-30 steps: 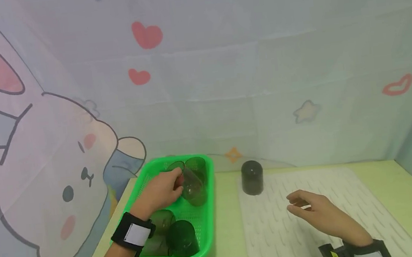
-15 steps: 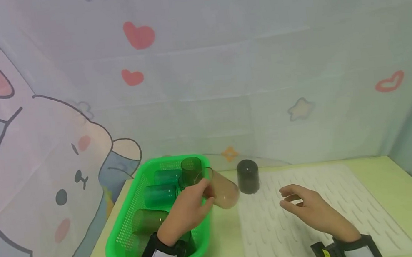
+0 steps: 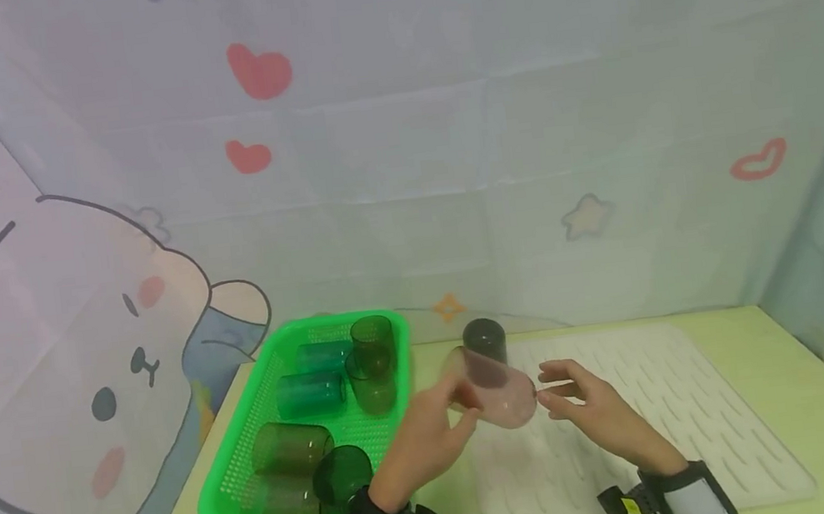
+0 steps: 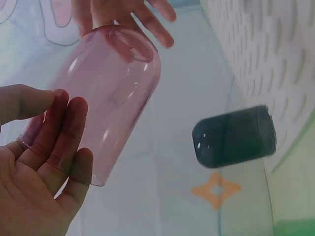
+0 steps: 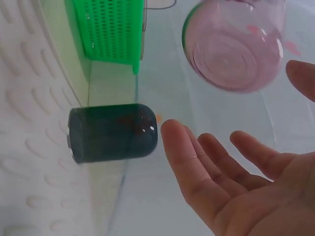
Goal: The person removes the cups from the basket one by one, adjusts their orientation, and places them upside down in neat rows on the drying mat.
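A clear pink glass (image 3: 506, 398) is tilted in the air over the left part of the white ridged mat (image 3: 628, 452). My left hand (image 3: 426, 431) pinches it near its open rim, thumb on one side and fingers on the other, as the left wrist view (image 4: 54, 162) shows. The glass's rounded base points toward my right hand (image 3: 593, 405), whose fingers are spread around the base end with a gap in the right wrist view. Behind the pink glass, a dark grey glass (image 3: 484, 337) stands upside down on the mat's back left corner.
A green basket (image 3: 208, 513) stands left of the mat. In it lie teal glasses (image 3: 312, 393), brownish glasses (image 3: 292, 447) and a dark green glass (image 3: 342, 474), with more at the back right. A printed cloth (image 3: 396, 250) hangs behind the table.
My left hand has lifted the pink glass out of the basket and carried it right, over the mat. My right hand stays over the mat, now close to the glass's base.
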Available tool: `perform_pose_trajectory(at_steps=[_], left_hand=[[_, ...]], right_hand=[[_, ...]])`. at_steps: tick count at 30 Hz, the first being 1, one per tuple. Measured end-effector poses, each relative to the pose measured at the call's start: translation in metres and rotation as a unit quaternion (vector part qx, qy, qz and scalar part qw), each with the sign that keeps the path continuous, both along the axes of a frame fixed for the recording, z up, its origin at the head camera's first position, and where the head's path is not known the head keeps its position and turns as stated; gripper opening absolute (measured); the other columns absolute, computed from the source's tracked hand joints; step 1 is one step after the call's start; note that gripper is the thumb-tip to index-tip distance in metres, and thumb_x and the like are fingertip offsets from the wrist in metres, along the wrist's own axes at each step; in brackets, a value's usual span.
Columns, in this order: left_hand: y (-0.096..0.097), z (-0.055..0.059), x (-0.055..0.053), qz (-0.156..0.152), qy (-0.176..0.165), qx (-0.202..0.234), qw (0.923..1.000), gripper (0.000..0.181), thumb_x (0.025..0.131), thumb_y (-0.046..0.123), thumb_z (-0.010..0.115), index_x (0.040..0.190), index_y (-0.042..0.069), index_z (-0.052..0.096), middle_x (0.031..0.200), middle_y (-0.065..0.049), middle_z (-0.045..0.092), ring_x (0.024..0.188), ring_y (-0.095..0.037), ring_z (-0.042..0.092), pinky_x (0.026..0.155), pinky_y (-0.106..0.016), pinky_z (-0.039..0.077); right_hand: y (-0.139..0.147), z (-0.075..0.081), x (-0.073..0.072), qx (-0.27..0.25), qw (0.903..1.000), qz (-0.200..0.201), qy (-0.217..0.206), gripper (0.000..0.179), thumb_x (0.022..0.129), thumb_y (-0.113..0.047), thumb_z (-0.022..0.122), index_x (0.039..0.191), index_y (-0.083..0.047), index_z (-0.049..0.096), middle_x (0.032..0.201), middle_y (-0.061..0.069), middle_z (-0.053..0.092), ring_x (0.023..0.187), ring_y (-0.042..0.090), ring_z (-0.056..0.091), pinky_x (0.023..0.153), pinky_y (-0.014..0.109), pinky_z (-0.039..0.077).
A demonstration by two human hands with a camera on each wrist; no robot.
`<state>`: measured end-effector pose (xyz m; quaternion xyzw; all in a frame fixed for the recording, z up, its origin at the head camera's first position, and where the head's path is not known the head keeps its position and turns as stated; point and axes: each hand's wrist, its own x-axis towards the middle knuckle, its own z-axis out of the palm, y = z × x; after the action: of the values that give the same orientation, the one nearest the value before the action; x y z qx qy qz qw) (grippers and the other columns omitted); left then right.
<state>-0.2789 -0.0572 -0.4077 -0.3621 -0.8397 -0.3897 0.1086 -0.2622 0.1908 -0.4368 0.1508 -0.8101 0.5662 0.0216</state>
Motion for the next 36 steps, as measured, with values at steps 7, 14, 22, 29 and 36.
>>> perform_pose_trajectory(at_steps=[7, 14, 22, 29, 36], left_hand=[[0.018, -0.009, 0.000, -0.013, -0.030, 0.042, 0.9986, 0.015, 0.088, 0.003, 0.061, 0.098, 0.012, 0.056, 0.091, 0.002, 0.065, 0.088, -0.009, 0.061, 0.077, -0.023, 0.050], [0.026, -0.015, 0.000, -0.011, -0.060, 0.076, 0.9952, 0.011, 0.089, 0.005, 0.060, 0.095, 0.013, 0.056, 0.090, 0.003, 0.064, 0.089, -0.008, 0.061, 0.076, -0.023, 0.050], [0.032, -0.018, 0.001, -0.019, -0.070, 0.079, 0.9942, 0.010, 0.091, 0.009, 0.059, 0.099, 0.014, 0.056, 0.092, 0.006, 0.063, 0.090, -0.007, 0.060, 0.076, -0.023, 0.050], [0.031, -0.016, 0.002, -0.005, -0.025, 0.048, 0.9986, 0.017, 0.090, 0.016, 0.063, 0.106, 0.010, 0.060, 0.098, 0.002, 0.064, 0.093, -0.009, 0.060, 0.081, -0.026, 0.050], [0.016, -0.007, 0.013, 0.081, 0.029, -0.150, 0.9849, 0.048, 0.091, 0.033, 0.061, 0.129, 0.006, 0.054, 0.120, -0.008, 0.059, 0.110, -0.023, 0.055, 0.090, -0.037, 0.046]], right_hand=[[-0.002, 0.000, -0.002, -0.129, 0.9882, 0.046, -0.068, 0.044, 0.102, -0.024, 0.044, 0.136, 0.002, 0.032, 0.132, 0.022, 0.042, 0.113, 0.027, 0.055, 0.087, 0.034, 0.051], [-0.002, -0.006, -0.006, -0.309, 0.9236, 0.189, -0.126, 0.031, 0.105, -0.020, 0.028, 0.130, -0.013, 0.044, 0.128, 0.007, 0.052, 0.116, 0.022, 0.054, 0.096, 0.042, 0.044], [0.000, -0.009, -0.007, -0.341, 0.9056, 0.219, -0.127, 0.034, 0.103, -0.010, 0.030, 0.131, -0.017, 0.049, 0.129, 0.005, 0.053, 0.118, 0.024, 0.054, 0.099, 0.040, 0.042], [0.004, -0.002, 0.002, -0.290, 0.9409, 0.146, -0.096, 0.029, 0.102, -0.010, 0.038, 0.130, -0.013, 0.045, 0.124, 0.004, 0.051, 0.111, 0.018, 0.057, 0.095, 0.036, 0.046], [0.015, 0.011, 0.007, -0.139, 0.9878, -0.020, -0.068, 0.052, 0.098, -0.015, 0.052, 0.138, 0.005, 0.026, 0.129, 0.021, 0.040, 0.106, 0.014, 0.055, 0.085, 0.028, 0.050]])
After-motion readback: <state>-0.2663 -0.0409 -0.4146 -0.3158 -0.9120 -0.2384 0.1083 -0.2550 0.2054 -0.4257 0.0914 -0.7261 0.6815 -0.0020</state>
